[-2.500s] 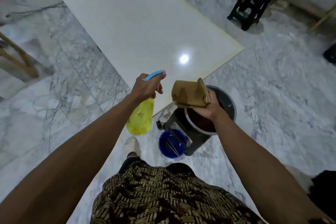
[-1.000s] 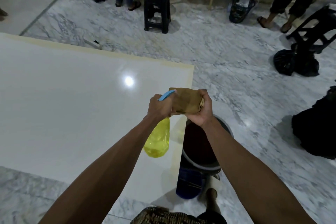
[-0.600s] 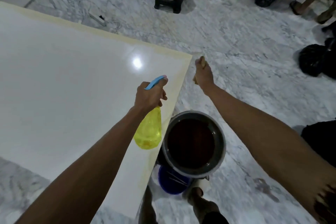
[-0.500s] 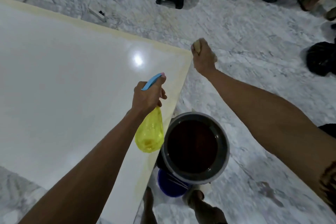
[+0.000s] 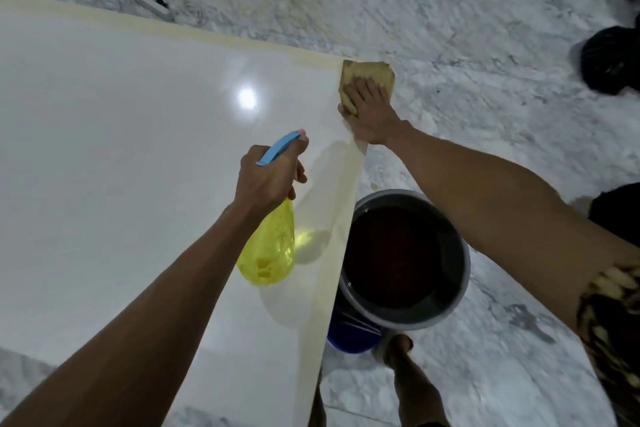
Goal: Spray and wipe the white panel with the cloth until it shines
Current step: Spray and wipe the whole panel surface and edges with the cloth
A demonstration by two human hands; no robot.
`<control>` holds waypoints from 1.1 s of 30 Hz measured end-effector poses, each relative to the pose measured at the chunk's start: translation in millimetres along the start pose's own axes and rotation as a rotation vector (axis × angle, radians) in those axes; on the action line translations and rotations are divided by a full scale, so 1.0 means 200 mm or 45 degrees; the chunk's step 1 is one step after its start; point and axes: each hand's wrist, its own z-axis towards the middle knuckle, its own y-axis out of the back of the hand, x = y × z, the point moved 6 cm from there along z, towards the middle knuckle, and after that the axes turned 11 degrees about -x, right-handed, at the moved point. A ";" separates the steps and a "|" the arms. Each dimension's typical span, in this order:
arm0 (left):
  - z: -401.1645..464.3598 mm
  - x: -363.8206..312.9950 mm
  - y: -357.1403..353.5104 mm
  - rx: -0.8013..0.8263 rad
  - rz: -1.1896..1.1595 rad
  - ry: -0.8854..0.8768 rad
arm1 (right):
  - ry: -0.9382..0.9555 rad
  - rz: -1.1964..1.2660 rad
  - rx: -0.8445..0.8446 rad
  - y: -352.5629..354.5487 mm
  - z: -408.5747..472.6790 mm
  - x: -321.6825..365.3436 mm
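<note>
The white panel [image 5: 121,156] lies flat and fills the left of the view, a pale tan strip running along its far and right edges and a round glare spot on its gloss. At its far right corner the right hand [image 5: 370,114] presses flat, fingers straight and spread, on the folded tan cloth [image 5: 367,74], which overhangs the corner. The left hand [image 5: 268,177] hangs over the panel nearer the right edge, fingers curled round the neck of a spray bottle [image 5: 268,250] with a blue trigger head; its translucent yellow body hangs down and some yellow liquid sits at its bottom. Just beside the panel's right edge on the marble floor [image 5: 485,45] stands a grey bucket [image 5: 460,274] holding dark brown liquid. A blue container [image 5: 349,336] shows partly under the bucket's near rim; its contents are hidden.
</note>
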 end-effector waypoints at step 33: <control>-1.38 0.77 0.60 0.181 0.168 0.007 | 0.097 0.209 0.478 -0.27 -2.52 1.35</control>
